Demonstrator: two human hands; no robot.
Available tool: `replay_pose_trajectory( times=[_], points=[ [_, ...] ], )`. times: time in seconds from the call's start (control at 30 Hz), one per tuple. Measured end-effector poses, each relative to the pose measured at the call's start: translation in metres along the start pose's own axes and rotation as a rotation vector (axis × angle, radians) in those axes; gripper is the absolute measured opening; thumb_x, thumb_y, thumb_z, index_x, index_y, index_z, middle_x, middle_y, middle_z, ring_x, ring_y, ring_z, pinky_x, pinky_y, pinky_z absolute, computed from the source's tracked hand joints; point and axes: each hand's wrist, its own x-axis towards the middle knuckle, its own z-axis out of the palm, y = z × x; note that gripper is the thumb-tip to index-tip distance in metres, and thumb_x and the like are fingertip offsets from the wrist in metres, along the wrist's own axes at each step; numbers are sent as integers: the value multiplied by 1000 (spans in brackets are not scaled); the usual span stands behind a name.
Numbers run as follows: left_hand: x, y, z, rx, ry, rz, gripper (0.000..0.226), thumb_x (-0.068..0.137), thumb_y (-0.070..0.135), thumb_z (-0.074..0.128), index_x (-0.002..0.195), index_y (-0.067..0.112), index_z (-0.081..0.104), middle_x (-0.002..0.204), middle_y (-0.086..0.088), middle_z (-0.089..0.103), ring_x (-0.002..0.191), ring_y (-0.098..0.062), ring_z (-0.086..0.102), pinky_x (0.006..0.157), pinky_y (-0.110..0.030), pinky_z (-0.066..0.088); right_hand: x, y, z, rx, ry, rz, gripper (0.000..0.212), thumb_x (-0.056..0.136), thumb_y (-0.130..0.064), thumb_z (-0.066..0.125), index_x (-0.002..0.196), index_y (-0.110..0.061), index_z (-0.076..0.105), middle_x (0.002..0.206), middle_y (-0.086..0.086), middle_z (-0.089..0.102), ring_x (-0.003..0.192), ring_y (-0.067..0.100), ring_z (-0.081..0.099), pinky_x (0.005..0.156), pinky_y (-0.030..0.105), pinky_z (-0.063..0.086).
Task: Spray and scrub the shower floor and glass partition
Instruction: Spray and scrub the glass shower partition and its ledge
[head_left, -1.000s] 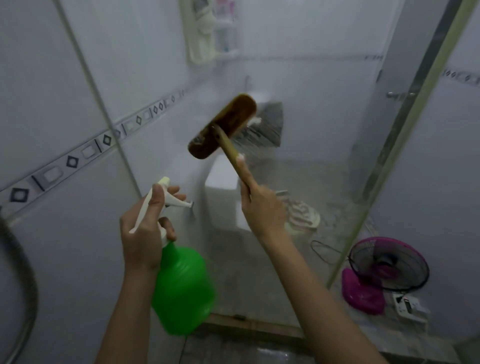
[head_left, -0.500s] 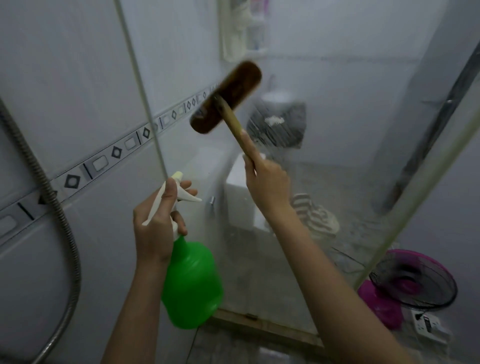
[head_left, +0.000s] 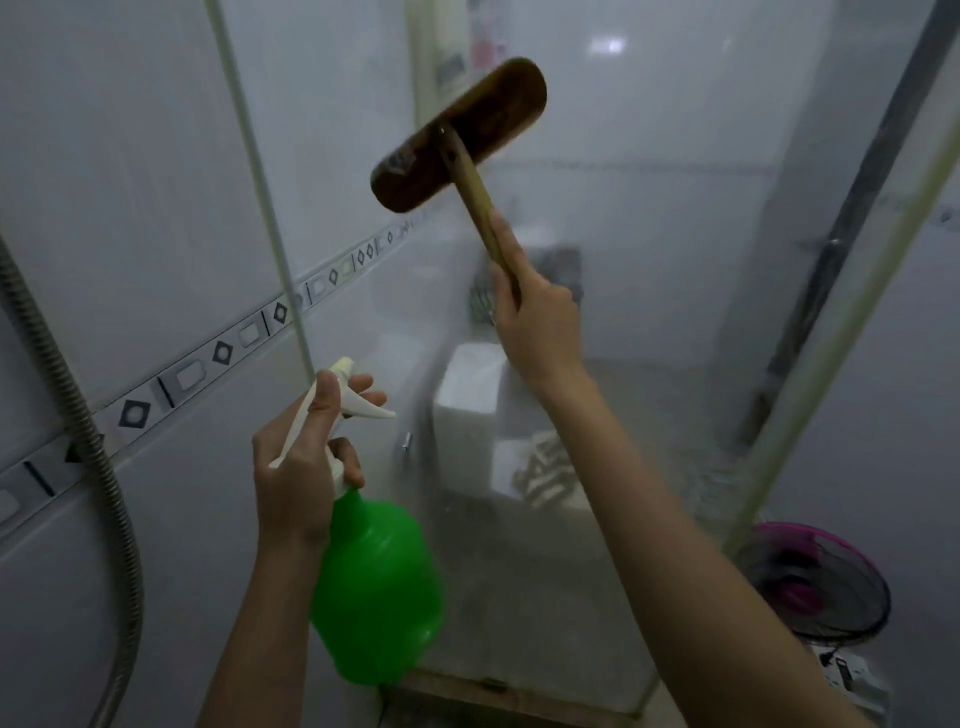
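Colours on view for you:
- Spray bottle (head_left: 376, 587), 7 o'clock: bright green body, white trigger head.
- Scrub brush (head_left: 457, 137), 12 o'clock: dark brown head, paler tan handle.
- Wall tiles (head_left: 130, 156), 10 o'clock: white.
- Border band (head_left: 223, 353), 9 o'clock: black diamonds alternating with grey rectangles.
- Fan (head_left: 810, 587), 4 o'clock: magenta behind a black grille.

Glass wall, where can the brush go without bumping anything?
Bare glass lies between the right hand gripping the brush and the pale edge strip, and low down between the green spray bottle and that forearm. Crowded at the left, where the left hand grips the bottle.
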Motion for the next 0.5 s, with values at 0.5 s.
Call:
replay_pose_trajectory(
  times=[0.5],
  points=[
    [1, 28, 55, -49, -114, 72, 27, 97, 44, 57, 98, 24, 76, 94, -5, 78, 55, -29, 55, 37, -20, 39, 33, 39, -104, 125, 303, 98, 50, 102, -28, 42, 150, -34, 29, 75, 6, 58, 52, 7, 42, 50, 18, 40]
  ],
)
